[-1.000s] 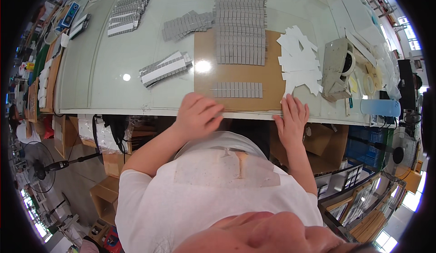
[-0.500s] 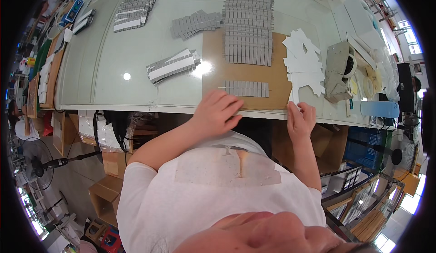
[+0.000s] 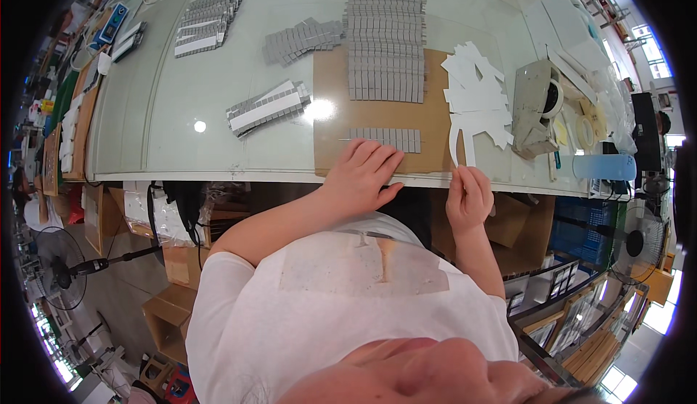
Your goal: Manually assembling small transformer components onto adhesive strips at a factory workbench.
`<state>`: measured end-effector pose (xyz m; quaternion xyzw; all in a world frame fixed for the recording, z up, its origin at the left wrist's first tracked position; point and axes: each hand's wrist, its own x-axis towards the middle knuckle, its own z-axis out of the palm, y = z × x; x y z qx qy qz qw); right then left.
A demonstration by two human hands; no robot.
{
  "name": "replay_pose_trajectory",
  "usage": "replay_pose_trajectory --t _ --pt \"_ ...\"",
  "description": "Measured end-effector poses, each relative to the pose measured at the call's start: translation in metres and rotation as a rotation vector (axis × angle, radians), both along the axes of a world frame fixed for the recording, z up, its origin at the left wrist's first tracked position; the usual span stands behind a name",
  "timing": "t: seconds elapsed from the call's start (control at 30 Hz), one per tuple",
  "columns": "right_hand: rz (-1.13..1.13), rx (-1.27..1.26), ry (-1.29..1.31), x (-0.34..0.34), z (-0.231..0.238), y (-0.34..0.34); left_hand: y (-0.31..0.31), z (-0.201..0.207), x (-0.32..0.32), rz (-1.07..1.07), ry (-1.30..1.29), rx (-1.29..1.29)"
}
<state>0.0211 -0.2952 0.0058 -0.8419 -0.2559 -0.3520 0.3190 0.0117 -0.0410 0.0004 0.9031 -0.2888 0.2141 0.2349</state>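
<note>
My left hand [image 3: 363, 175] lies flat with fingers spread on a brown cardboard sheet [image 3: 330, 113] at the near table edge, holding nothing. Just beyond its fingertips sits a short row of small grey pieces [image 3: 385, 139]. A large block of the same grey pieces [image 3: 385, 41] fills the far end of the cardboard. My right hand [image 3: 470, 197] is curled at the table edge, its fingertips pinched on the lower end of a white paper strip [image 3: 459, 146]. That strip hangs from a pile of white paper cut-outs [image 3: 475, 95].
A grey tape dispenser [image 3: 536, 106], tape rolls and a pale blue cylinder [image 3: 602, 166] stand to the right. Grey-and-white bundles [image 3: 268, 106] and more stacks [image 3: 210, 19] lie on the glass tabletop [image 3: 167, 135]. Cardboard boxes sit under the table; a fan [image 3: 58, 266] stands lower left.
My left hand slid forward from the table edge onto the cardboard, near the short grey row. My right hand went from flat on the edge to curled, pinching the white strip.
</note>
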Motion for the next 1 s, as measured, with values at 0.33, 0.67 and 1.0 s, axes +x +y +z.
replay_pose_trajectory --t 0.33,0.67,1.0 --pt "-0.042 0.082 -0.065 0.005 0.003 -0.001 0.000 -0.001 -0.001 0.002 -0.012 0.014" --pt "0.004 1.013 0.489 0.009 0.019 0.001 0.039 0.005 -0.014 0.061 -0.040 -0.108" --pt "0.193 1.209 1.096 0.033 0.017 0.061 0.068 0.004 -0.016 0.093 -0.046 -0.005"
